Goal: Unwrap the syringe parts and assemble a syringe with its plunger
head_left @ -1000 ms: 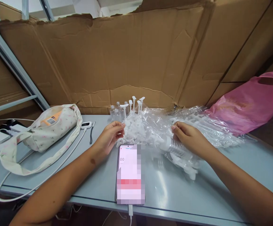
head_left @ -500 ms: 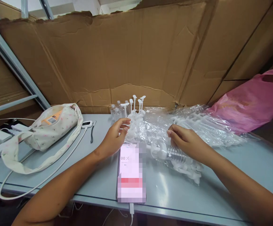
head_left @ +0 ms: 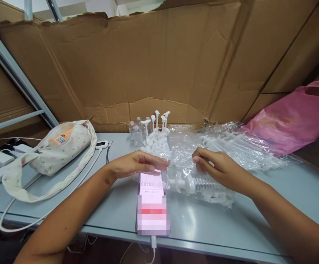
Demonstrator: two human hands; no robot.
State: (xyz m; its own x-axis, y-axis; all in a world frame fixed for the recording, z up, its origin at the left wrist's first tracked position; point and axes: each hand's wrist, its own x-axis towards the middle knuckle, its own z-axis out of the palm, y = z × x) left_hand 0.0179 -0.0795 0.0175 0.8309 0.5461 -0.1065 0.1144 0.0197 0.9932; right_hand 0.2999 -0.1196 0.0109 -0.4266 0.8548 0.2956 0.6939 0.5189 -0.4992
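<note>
Table [head_left: 231,227]: grey, under everything I see.
Pump [head_left: 192,183]: just right of phone [head_left: 152,205], lying left-right, head toward phone; bag [head_left: 181,146] blurs its outline.
Left hand [head_left: 137,165]: flat, empty, over phone's top.
Right hand [head_left: 217,165]: curled on bag; grip unclear to me.

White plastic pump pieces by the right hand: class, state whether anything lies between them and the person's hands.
Yes. A crumpled clear plastic bag encloses the white plastic pump pieces, so its film lies between them and the right hand resting on it. The left hand, above the pink-screened smartphone, is at the bag's edge; nothing else intervenes.
</note>
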